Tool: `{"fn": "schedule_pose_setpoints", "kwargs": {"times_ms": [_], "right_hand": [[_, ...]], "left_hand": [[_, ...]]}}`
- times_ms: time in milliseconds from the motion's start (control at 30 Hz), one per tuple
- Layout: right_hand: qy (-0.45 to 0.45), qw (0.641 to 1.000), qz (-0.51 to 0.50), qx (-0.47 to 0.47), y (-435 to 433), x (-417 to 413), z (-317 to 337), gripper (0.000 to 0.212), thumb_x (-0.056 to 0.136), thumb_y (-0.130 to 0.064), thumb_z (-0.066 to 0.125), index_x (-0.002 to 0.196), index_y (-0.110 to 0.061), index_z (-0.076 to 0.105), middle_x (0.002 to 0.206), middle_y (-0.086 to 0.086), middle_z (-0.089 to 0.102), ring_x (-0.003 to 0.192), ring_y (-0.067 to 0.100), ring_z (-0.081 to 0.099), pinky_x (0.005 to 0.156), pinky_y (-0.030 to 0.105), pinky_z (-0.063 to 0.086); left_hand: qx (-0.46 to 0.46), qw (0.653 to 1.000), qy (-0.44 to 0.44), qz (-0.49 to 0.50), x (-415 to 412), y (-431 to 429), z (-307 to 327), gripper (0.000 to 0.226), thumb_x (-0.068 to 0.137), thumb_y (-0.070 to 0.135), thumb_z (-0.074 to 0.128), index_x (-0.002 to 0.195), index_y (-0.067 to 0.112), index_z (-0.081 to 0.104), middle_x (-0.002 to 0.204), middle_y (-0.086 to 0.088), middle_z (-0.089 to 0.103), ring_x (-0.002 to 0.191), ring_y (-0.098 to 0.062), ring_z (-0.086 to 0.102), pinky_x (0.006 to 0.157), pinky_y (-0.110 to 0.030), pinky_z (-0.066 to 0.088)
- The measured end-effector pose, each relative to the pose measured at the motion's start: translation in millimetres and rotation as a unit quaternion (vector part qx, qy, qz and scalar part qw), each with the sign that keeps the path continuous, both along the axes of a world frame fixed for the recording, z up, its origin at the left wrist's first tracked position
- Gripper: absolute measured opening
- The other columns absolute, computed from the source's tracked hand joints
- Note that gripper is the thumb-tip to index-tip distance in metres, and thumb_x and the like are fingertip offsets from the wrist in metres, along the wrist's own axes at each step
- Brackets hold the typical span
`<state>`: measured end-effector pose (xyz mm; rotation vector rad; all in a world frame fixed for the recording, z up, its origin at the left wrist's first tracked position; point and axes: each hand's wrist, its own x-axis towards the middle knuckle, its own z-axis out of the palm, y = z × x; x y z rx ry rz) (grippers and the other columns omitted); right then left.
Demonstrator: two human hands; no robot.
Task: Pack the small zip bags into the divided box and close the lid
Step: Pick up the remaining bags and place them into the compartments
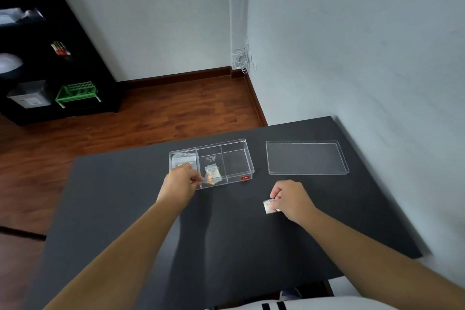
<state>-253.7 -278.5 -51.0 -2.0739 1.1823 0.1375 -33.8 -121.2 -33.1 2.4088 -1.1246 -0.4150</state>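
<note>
Dark grey table, clear divided box with a red sticker, iridescent zip bags (glinting orange and green), clear lid, reddish-brown wood floor

1. Two bare arms show, both over the dark table. No sleeves cover them up to the picture's edge.
2. The left hand has no ring, no watch and no glove.
3. The right hand is bare too, with nothing on the wrist.
4. Below the near edge of the table, a bit of white cloth shows on the person's body.
5. That cloth has two short black stripes, side by side.
</note>
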Motion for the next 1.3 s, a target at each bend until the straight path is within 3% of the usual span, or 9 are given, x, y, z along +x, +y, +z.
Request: {"fn": "schedule_pose_setpoints", "kwargs": {"times_ms": [100, 267, 400, 467, 600, 700, 800, 1033, 1300], "right_hand": [[-0.034, 0.996, 0.049, 0.063, -10.0, 3.1, 13.5, 0.014, 0.073, -0.012, 0.076, 0.066, -0.02, 0.067, 0.068, -0.002, 0.066, 0.063, 0.011, 0.057, 0.062, 0.025, 0.047], [-0.039, 0.978, 0.138, 0.149, -39.9, 34.9, 57.0, 0.011, 0.077, -0.012, 0.076, 0.071, -0.021, 0.075, 0.061, -0.005, 0.07, 0.05, 0.007, 0.048, 0.05, 0.017, 0.04], [-0.058, 0.979, 0.179, 0.085, -44.3, 77.4, 81.1, 0.009, 0.08, -0.014, 0.073, 0.074, -0.021, 0.073, 0.073, 0.004, 0.072, 0.056, 0.011, 0.054, 0.049, 0.021, 0.042], [-0.049, 0.974, 0.219, 0.031, -38.0, 99.3, 86.3, 0.011, 0.082, -0.014, 0.072, 0.076, -0.023, 0.07, 0.072, -0.002, 0.068, 0.052, 0.007, 0.058, 0.05, 0.019, 0.043], [-0.029, 0.957, 0.284, -0.059, -18.1, 135.3, 85.5, 0.007, 0.083, -0.011, 0.07, 0.087, -0.017, 0.07, 0.079, -0.002, 0.065, 0.061, 0.014, 0.063, 0.063, 0.026, 0.051], [0.01, 0.934, 0.337, -0.115, -6.2, 155.7, 82.3, 0.013, 0.085, -0.007, 0.067, 0.093, -0.017, 0.069, 0.09, 0.001, 0.066, 0.079, 0.02, 0.063, 0.072, 0.031, 0.052], [0.057, 0.921, 0.364, -0.126, 0.4, 170.9, 77.3, 0.015, 0.084, -0.002, 0.063, 0.093, -0.013, 0.069, 0.094, 0.004, 0.072, 0.084, 0.02, 0.066, 0.081, 0.038, 0.057], [0.067, 0.917, 0.375, -0.119, 3.5, 171.3, 59.0, 0.033, 0.083, -0.008, 0.07, 0.114, -0.013, 0.065, 0.116, 0.006, 0.066, 0.101, 0.024, 0.064, 0.09, 0.034, 0.051], [-0.083, 0.955, 0.256, -0.126, -18.3, 129.7, 54.1, 0.015, 0.082, -0.016, 0.071, 0.096, -0.021, 0.07, 0.095, -0.004, 0.071, 0.081, 0.011, 0.065, 0.077, 0.027, 0.054]], "left_hand": [[0.004, 1.0, -0.005, 0.0, -0.1, 2.7, 0.6, 0.012, 0.078, 0.005, 0.067, 0.081, 0.013, 0.076, 0.074, 0.003, 0.055, 0.08, -0.027, 0.062, 0.073, -0.034, 0.049], [0.007, 1.0, 0.001, -0.006, 1.7, 2.9, 1.2, 0.013, 0.079, 0.007, 0.067, 0.084, 0.014, 0.076, 0.07, 0.008, 0.051, 0.082, -0.025, 0.062, 0.071, -0.027, 0.044], [-0.001, 1.0, 0.004, -0.011, 2.1, 2.8, -1.3, 0.011, 0.08, 0.009, 0.068, 0.085, 0.014, 0.076, 0.077, -0.001, 0.062, 0.083, -0.026, 0.063, 0.072, -0.031, 0.047], [-0.005, 1.0, 0.009, -0.01, 3.3, 3.7, -3.1, 0.011, 0.08, 0.008, 0.068, 0.085, 0.014, 0.075, 0.081, -0.003, 0.065, 0.083, -0.026, 0.063, 0.074, -0.033, 0.049], [-0.013, 1.0, 0.018, -0.004, 4.3, 4.3, -3.4, 0.012, 0.079, 0.007, 0.068, 0.086, 0.014, 0.075, 0.076, 0.004, 0.058, 0.082, -0.026, 0.063, 0.075, -0.034, 0.05], [-0.013, 1.0, 0.018, -0.007, 4.0, 5.4, -3.7, 0.014, 0.08, 0.007, 0.066, 0.088, 0.013, 0.075, 0.084, -0.003, 0.066, 0.083, -0.026, 0.063, 0.075, -0.035, 0.051], [-0.012, 1.0, 0.02, -0.01, 4.4, 5.0, -4.5, 0.015, 0.081, 0.006, 0.064, 0.089, 0.012, 0.075, 0.09, -0.004, 0.068, 0.084, -0.026, 0.063, 0.077, -0.037, 0.052], [-0.011, 1.0, 0.014, -0.017, 4.1, 6.5, -7.1, 0.018, 0.081, 0.003, 0.061, 0.089, 0.012, 0.075, 0.09, -0.005, 0.067, 0.085, -0.026, 0.062, 0.076, -0.036, 0.051], [-0.006, 1.0, 0.014, -0.013, -0.9, 6.7, -1.6, 0.015, 0.083, 0.012, 0.062, 0.094, 0.017, 0.071, 0.097, -0.003, 0.061, 0.088, -0.024, 0.06, 0.078, -0.039, 0.052]]}}
